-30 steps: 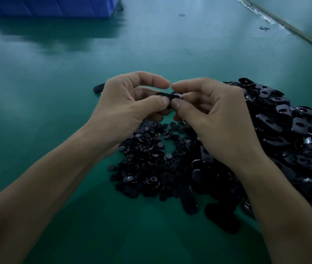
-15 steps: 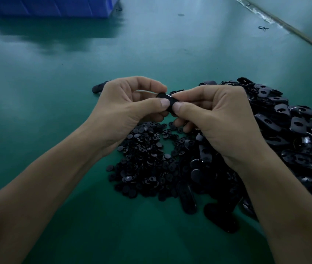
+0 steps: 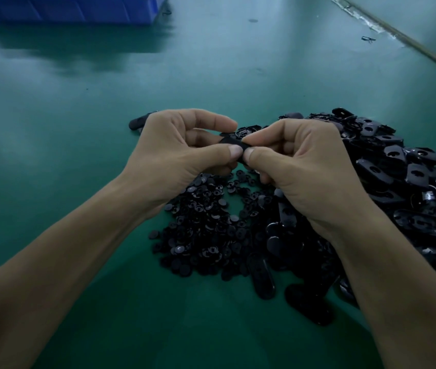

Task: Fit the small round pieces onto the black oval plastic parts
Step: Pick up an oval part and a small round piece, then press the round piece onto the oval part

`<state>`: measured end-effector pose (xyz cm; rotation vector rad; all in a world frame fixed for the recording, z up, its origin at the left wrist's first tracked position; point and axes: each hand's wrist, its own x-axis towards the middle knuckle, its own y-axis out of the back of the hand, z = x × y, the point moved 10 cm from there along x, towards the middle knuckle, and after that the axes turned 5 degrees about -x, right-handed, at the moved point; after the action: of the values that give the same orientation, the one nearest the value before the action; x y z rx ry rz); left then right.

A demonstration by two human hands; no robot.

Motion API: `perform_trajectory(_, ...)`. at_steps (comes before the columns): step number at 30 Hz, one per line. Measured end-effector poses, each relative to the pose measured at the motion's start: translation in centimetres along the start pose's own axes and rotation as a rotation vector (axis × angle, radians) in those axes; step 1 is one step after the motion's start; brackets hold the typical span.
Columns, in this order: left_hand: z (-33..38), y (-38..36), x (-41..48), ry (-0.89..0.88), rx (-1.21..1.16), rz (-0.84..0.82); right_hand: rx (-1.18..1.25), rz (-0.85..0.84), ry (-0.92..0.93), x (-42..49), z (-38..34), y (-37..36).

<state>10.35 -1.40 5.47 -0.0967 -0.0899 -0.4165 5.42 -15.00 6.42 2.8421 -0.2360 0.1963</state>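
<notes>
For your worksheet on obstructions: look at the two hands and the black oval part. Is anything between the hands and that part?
Nothing visible. The left hand and the right hand both pinch the black oval part directly, above the pile of small round pieces. The fingers hide whether a round piece is seated on it.

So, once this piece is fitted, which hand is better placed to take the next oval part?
Probably the right hand: the pile of oval parts lies directly beside it, while the left hand is farther away.

Black oval part [image 3: 234, 141] pinched aloft, small round pieces [image 3: 206, 225] heaped (oval pile [image 3: 408, 182] beside)
</notes>
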Motion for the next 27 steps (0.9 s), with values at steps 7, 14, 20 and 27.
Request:
perform_trajectory(7, 0.0, 0.4, 0.2, -0.048, 0.066, 0.007, -0.067, 0.001, 0.023, 0.0, 0.0, 0.1)
perform_trajectory(14, 0.5, 0.6, 0.2, -0.139, 0.135, 0.007, -0.147, 0.032, 0.039, 0.1, 0.3, 0.2)
perform_trajectory(20, -0.2, 3.7, 0.7, -0.179, 0.208, 0.203, -0.325, 0.203, 0.083, -0.3, -0.2, 1.7)
perform_trajectory(27, -0.2, 8.2, 1.0, -0.219, 0.548, 0.417, -0.528, 0.279, 0.175, -0.6, -1.3, 1.7)
